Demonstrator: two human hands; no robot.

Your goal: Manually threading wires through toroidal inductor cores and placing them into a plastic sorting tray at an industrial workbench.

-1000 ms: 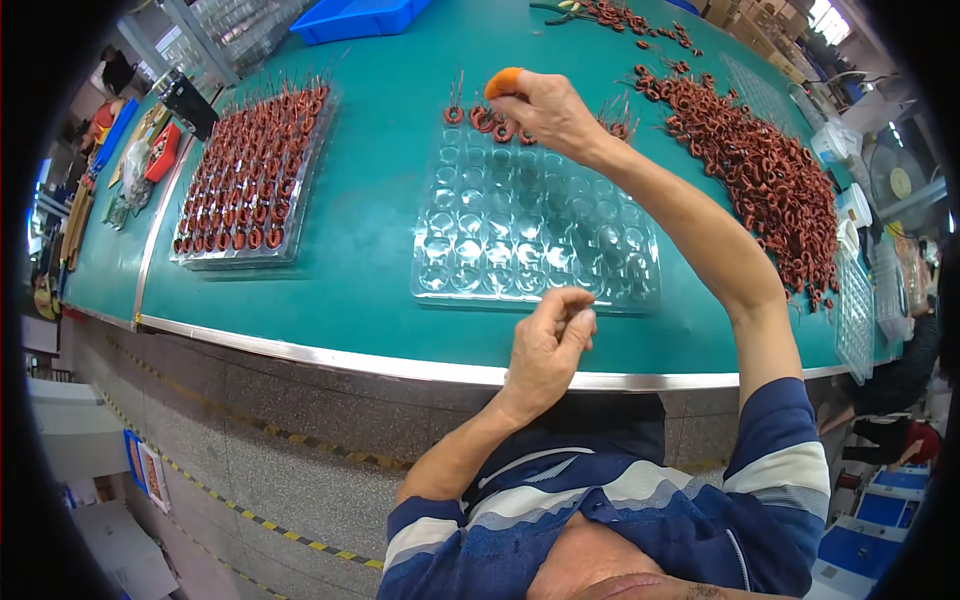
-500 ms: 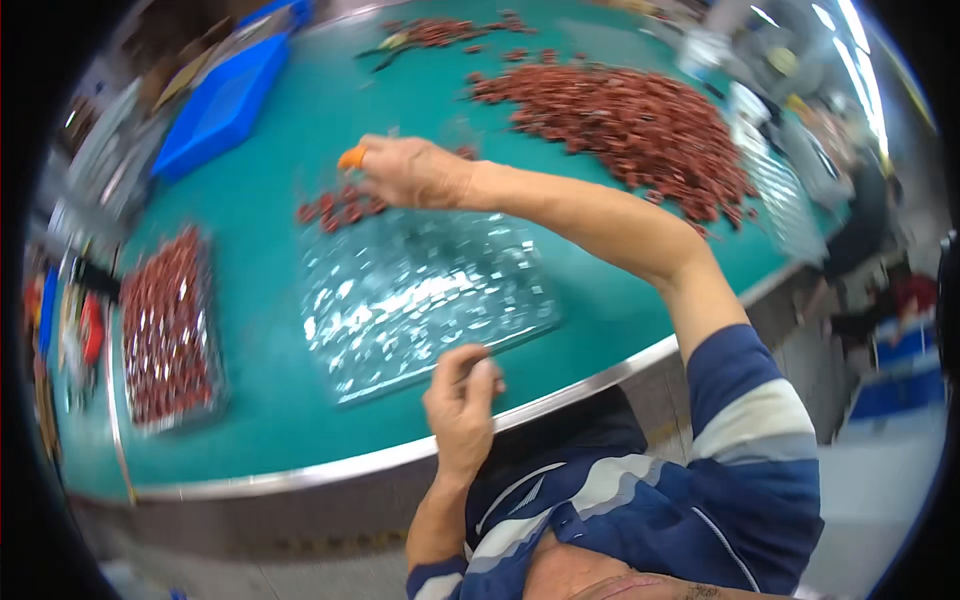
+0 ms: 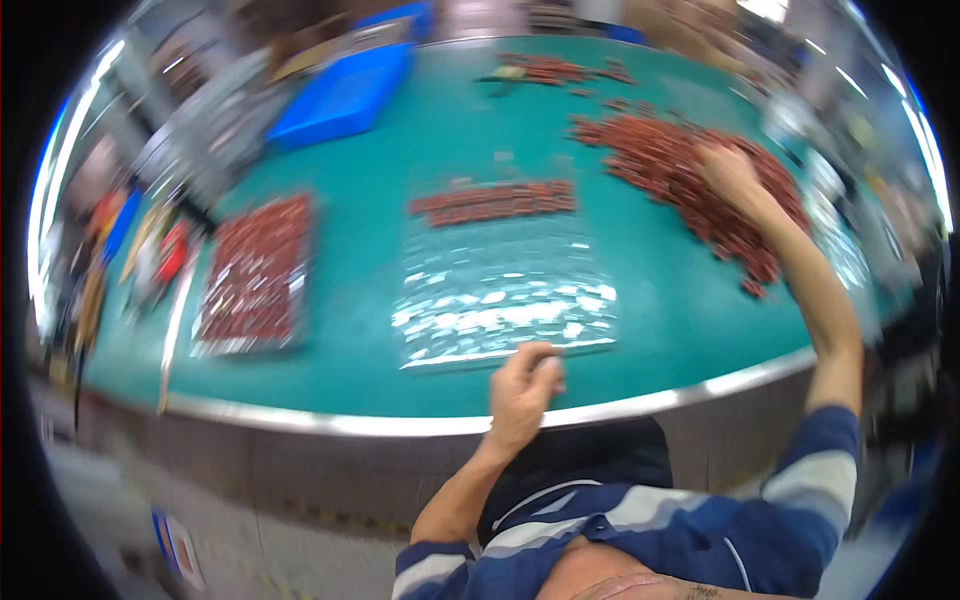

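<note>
Right hand [image 3: 728,170] sits on the reddish-brown ring pile [image 3: 690,180] far right on green desk [image 3: 380,340], fingers blurred, grip unclear; I'd pinch few, left hand [image 3: 525,385] curled by clear blister tray [image 3: 500,300].

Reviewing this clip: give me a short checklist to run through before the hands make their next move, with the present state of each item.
1. Right hand reaches the pile of red rings: ok, it rests on the pile.
2. Ring gripped in right hand: cannot tell, blurred.
3. Left hand at the near edge of the clear tray: ok.
4. Clear tray has free pockets: ok, only its far row holds rings.
5. Left hand holds anything: cannot tell, fingers curled.
6. Filled tray is apart from both hands: ok.
</note>
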